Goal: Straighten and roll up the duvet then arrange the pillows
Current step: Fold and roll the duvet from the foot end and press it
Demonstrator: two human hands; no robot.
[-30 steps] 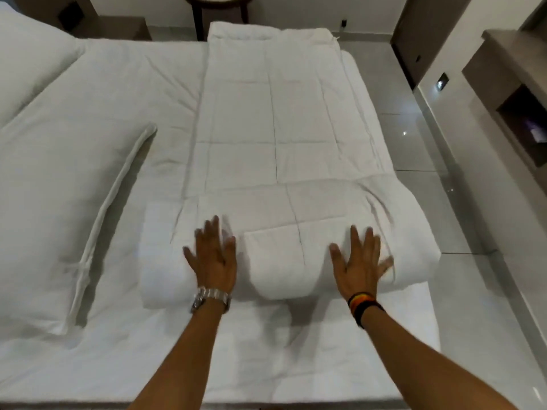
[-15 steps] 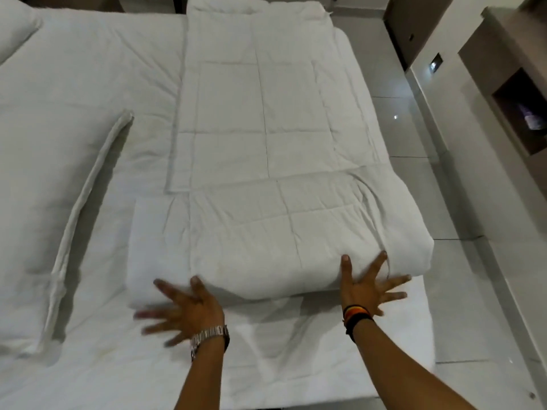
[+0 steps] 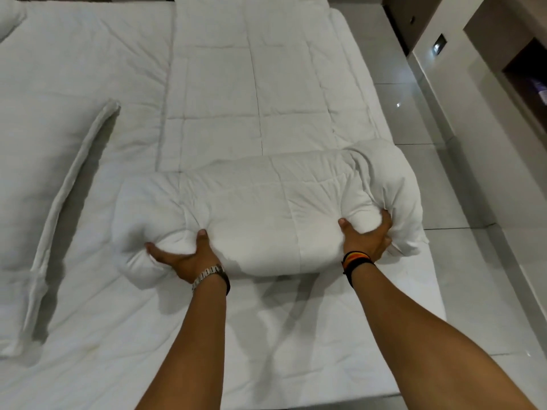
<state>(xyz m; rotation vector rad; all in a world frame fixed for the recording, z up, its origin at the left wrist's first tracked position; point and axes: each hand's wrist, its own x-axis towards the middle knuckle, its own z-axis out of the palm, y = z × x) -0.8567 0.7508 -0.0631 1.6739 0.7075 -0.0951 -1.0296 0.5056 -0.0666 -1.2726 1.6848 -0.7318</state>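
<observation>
A white quilted duvet [image 3: 248,84] lies folded in a long strip down the bed, and its near end is rolled into a thick roll [image 3: 260,208]. My left hand [image 3: 183,255] grips the roll's near left underside, thumb on top. My right hand [image 3: 367,235] grips the near right side, fingers dug into the fabric. A large white pillow [image 3: 32,179] lies flat at the left of the bed. Another pillow's corner [image 3: 9,19] shows at the top left.
The bed's white sheet [image 3: 266,335] runs under my arms to the near edge. Grey tiled floor [image 3: 461,202] lies to the right. A wall with a dark recessed shelf [image 3: 527,66] stands at the far right.
My hands went from flat on top of the roll, to its near base with fingers spread, to gripping it. The roll has turned further up the duvet strip and looks bunched.
</observation>
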